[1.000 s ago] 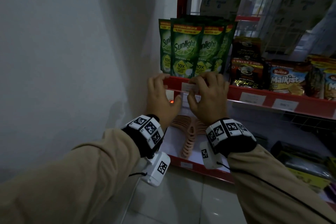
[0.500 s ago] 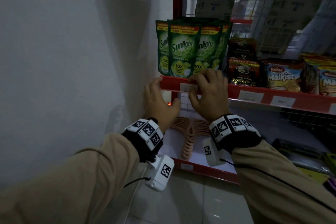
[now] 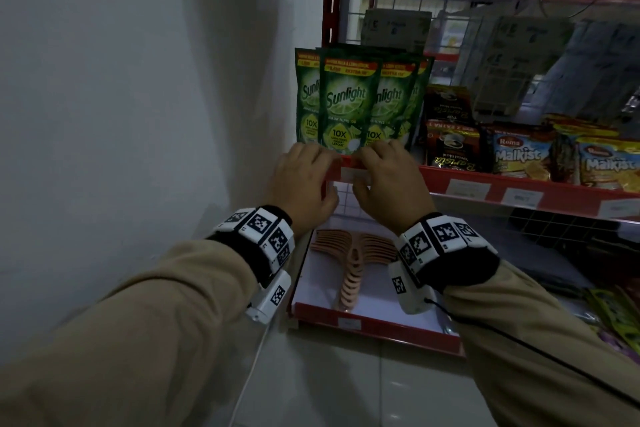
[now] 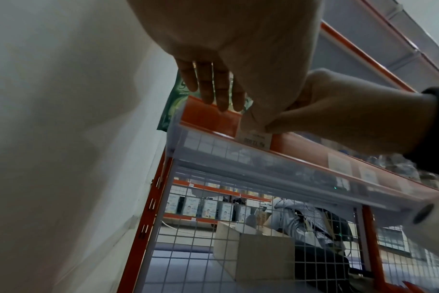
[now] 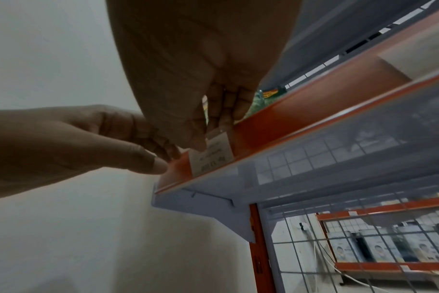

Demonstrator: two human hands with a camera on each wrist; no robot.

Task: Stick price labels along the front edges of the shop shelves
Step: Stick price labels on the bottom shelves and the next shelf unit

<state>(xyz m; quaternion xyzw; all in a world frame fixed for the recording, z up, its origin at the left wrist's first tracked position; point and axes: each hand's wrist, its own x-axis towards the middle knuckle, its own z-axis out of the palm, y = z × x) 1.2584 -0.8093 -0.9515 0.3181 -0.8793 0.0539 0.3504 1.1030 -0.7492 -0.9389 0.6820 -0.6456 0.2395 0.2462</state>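
A white price label [image 3: 353, 176] sits on the red front edge [image 3: 568, 198] of the shelf, below the green Sunlight pouches [image 3: 346, 104]. My right hand [image 3: 388, 184] pinches the label [image 5: 212, 154], thumb on its front and fingers [image 5: 223, 113] over the top edge. My left hand [image 3: 304, 180] rests on the same edge just left of the label, near the shelf's end. Its fingers [image 4: 213, 87] lie straight over the top of the rail [image 4: 208, 117]. Its thumb [image 5: 150, 164] touches the front. The label [image 4: 255, 137] is partly hidden by both thumbs.
Two more white labels [image 3: 467, 189] [image 3: 523, 197] sit further right on the same edge, under coffee packs [image 3: 450, 146] and Malkist packs [image 3: 523, 156]. A white wall [image 3: 156, 114] stands close on the left. Pink hangers [image 3: 353, 260] lie on the lower shelf.
Both hands stay at the same spot on the shelf edge around the label. Only the head view has shifted a little.
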